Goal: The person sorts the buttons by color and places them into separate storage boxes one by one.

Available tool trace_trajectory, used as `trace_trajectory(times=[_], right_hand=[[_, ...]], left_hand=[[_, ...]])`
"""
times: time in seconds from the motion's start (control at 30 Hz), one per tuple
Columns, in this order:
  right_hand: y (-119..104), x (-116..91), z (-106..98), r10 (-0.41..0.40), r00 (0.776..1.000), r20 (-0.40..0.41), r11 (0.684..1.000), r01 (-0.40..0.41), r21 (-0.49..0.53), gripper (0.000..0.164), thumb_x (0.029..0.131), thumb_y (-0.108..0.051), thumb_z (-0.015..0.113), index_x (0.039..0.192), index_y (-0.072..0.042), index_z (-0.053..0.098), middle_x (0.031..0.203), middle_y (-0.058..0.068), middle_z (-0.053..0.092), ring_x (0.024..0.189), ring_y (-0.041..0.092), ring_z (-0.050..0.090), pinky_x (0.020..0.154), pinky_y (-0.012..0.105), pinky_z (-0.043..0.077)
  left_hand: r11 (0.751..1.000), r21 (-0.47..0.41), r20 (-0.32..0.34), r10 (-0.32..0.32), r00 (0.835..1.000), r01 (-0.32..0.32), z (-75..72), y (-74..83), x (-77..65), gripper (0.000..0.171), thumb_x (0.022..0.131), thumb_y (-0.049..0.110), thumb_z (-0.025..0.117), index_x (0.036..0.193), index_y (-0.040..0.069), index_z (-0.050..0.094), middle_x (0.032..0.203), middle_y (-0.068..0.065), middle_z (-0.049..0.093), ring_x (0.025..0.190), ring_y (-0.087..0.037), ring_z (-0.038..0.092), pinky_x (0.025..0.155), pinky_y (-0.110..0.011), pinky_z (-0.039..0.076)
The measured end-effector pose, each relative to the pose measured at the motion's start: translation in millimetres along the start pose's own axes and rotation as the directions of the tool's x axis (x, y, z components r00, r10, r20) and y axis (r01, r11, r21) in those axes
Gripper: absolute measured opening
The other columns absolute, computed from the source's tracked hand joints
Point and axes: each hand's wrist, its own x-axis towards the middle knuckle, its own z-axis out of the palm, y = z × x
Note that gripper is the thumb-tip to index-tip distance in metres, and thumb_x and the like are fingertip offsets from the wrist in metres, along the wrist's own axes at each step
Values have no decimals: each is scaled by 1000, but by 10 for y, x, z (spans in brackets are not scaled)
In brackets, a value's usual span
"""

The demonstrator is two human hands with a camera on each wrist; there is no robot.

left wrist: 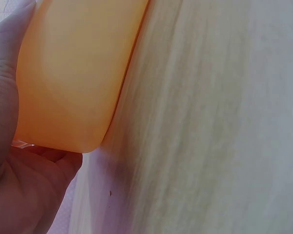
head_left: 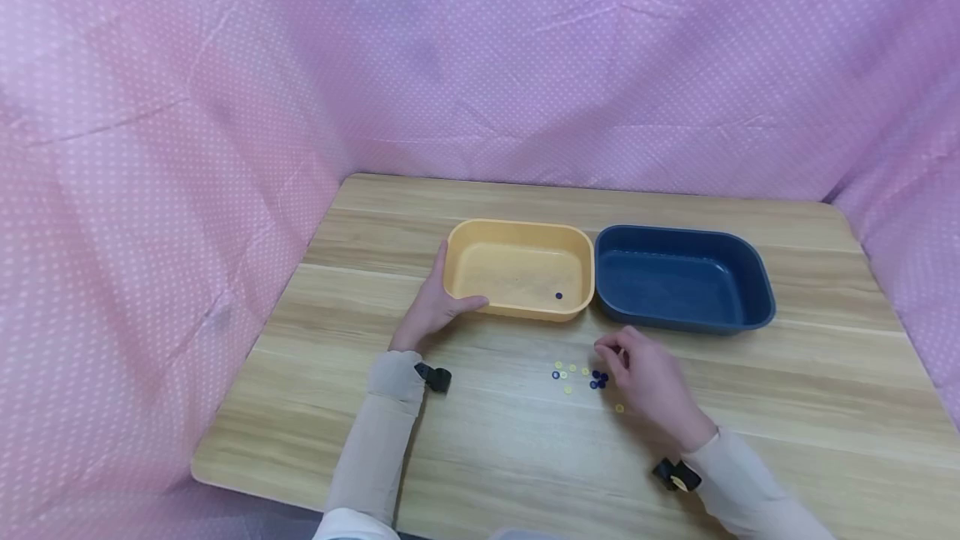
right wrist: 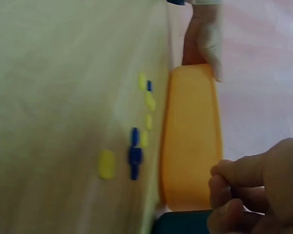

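Sleeve (head_left: pixel 750 482) lower right, then right hand (head_left: pixel 651 377) with fingers (right wrist: pixel 241 170) pinched narrow, can't tell on what; blue rings (head_left: pixel 596 375) just down-left in frame; left hand (head_left: pixel 437 302) farther off, gripping yellow tub (head_left: pixel 536 312).

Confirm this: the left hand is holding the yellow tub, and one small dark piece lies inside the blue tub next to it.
Not quite: the small dark piece lies inside the yellow tub, not the blue tub, as the head view shows. The left hand is indeed holding the yellow tub, with the blue tub next to it.
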Motion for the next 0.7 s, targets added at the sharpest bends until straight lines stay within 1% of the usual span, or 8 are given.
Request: trace_trajectory(times=[0.1, 0.2, 0.3, 0.47, 0.6, 0.7], right_hand=[[37, -24, 56, -34, 999, 21, 998, 35, -52, 9, 91, -15, 69, 98, -12, 73, 85, -4, 60, 67, 11, 52, 57, 27, 46], [76, -39, 109, -70, 997, 35, 991, 73, -111, 6, 88, -15, 72, 93, -13, 74, 85, -5, 61, 69, 8, 53, 60, 30, 47], [95, -47, 139, -106, 994, 38, 981, 111, -158, 4, 86, -15, 75, 88, -13, 73, 81, -6, 60, 69, 7, 54, 61, 31, 48], [90, -48, 147, -89, 993, 72, 980, 100, -171, 5, 85, -14, 76, 86, -14, 71, 80, -6, 58, 70, 9, 54, 62, 34, 48], [104, -46, 153, -67, 993, 100, 982, 83, -171, 6, 85, -14, 76, 87, -14, 70, 81, -6, 58, 72, 11, 55, 63, 37, 49], [110, -45, 163, -57, 992, 108, 981, 76, -178, 5, 86, -16, 75, 86, -15, 70, 81, -7, 57, 72, 10, 55, 63, 38, 50]], left_hand=[[1000, 6, 2, -1, 1000, 1, -4, -4, -2, 135, 65, 45, 89, 157, 16, -5, 158, -14, 22, 133, -29, 38, 113, -44, 26], [1000, 9, 1, -4, 1000, 4, -1, -5, 2, 135, 65, 45, 89, 157, 17, -5, 158, -13, 22, 134, -29, 37, 114, -43, 25], [1000, 5, 1, 1, 1000, -1, 4, -8, 9, 134, 65, 43, 89, 157, 18, -5, 158, -13, 24, 134, -29, 38, 114, -42, 25], [1000, -10, -4, -3, 1000, 3, 7, -9, 24, 135, 64, 42, 90, 157, 16, -5, 158, -12, 23, 134, -28, 38, 114, -41, 24], [1000, 5, -3, -14, 1000, 14, 4, -13, 27, 136, 64, 45, 90, 157, 16, -5, 159, -13, 22, 135, -28, 36, 114, -42, 24], [1000, 15, 1, -10, 1000, 10, 5, -18, 27, 136, 64, 45, 90, 157, 16, -6, 159, -13, 21, 135, -28, 36, 114, -43, 24]])
